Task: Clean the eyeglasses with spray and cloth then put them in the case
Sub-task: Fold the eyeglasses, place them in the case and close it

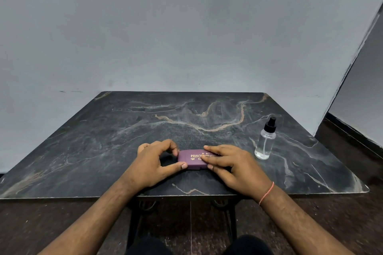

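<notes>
A closed purple eyeglass case (191, 160) with gold lettering lies flat on the dark marble table (124, 130), near its front edge. My left hand (155, 163) pinches the case's left end between thumb and fingers. My right hand (230, 164) lies over the case's right end, fingers spread across the lid. A clear spray bottle (266, 141) with a black nozzle stands upright to the right of my right hand, apart from it. No eyeglasses and no cloth are visible; the inside of the case is hidden.
A grey wall rises directly behind the table's far edge. Dark floor and the table's black metal legs (230, 219) show below the front edge, with my knees at the bottom of the frame.
</notes>
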{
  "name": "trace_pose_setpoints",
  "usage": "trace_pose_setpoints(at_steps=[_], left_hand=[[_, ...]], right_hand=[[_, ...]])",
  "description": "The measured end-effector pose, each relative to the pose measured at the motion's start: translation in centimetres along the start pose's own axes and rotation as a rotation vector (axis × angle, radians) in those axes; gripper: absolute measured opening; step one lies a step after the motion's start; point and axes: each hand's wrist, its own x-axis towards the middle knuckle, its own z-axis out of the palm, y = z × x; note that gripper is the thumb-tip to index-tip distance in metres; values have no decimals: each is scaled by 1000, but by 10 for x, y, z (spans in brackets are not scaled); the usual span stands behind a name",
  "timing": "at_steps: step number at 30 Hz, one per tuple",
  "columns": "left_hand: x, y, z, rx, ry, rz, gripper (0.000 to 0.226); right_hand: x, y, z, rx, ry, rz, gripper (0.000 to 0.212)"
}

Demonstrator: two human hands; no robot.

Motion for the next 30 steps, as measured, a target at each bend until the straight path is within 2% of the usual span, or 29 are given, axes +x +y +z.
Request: trace_pose_setpoints(at_steps=[5,10,12,22,30], left_hand=[[2,-1,1,7,-19,-9,37],[3,1,1,39,-43,-38,58],[5,4,1,60,-51,-59,66],[18,-1,-2,87,10,-165,60],[12,0,-4,73,-17,-172,62]], right_hand=[[0,4,2,87,8,62,34],[4,11,7,220,-52,218,69],[7,13,9,229,-68,252,76],[34,19,18,130,-8,388,77],[28,14,15,67,-31,394,78]])
